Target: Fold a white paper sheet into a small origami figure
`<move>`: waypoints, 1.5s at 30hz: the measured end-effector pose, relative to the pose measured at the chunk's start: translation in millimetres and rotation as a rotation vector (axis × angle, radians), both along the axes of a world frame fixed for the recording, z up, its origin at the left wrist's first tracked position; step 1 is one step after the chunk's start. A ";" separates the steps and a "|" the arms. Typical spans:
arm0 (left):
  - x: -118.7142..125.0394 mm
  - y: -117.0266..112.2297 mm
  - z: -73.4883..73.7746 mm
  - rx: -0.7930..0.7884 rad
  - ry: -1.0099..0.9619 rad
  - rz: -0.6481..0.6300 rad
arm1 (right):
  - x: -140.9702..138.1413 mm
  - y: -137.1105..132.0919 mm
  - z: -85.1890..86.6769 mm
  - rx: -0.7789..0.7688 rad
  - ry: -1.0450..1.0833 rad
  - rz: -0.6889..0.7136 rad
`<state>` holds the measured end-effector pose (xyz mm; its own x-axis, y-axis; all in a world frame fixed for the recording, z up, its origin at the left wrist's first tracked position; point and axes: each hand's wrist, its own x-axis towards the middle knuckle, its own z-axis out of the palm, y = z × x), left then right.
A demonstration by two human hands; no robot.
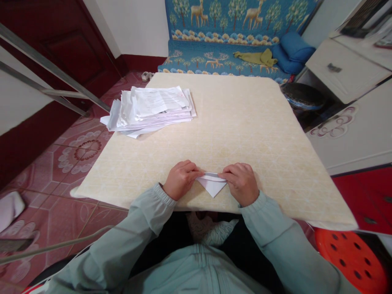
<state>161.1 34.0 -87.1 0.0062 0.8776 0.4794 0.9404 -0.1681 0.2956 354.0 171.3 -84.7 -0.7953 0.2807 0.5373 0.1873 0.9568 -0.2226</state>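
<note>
- The paper (212,187) lay at the near edge of the bench (245,118), right in front of the person. It was folded into a small white triangle, and its tip pointed back at the person.
- The left hand (180,179) pinched the left corner of the paper's top edge. Its fingers were curled in and pressed close together.
- The right hand (241,183) pinched the right corner the same way. Both hands touched the paper and rested on the bench.
- A thin flap ran along the top edge between the two hands. I could not tell how many layers it had.
- The step in hand looked like pressing that top fold flat.
- To do it well, I think both corners should be held down so the paper cannot slide.
- The edges should line up first. Then a fingertip could rub from the middle out to each corner to make a sharp line.
- The tip sat very near the bench edge, so it could slip off if pushed.
- A messy pile (150,110) of sheets lay well apart, at the far left of the bench. Some sheets stuck out over the side.
- Past the bench was a sofa (220,45) with a blue deer cover. A green cloth (257,58) and a blue pillow (292,49) lay on it.
- A red stool (352,257) stood near the person's right side.
</note>
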 end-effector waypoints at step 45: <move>66.5 -19.6 -2.6 -0.218 0.133 0.032 | 17.8 -8.8 -7.8 -0.269 0.018 -0.430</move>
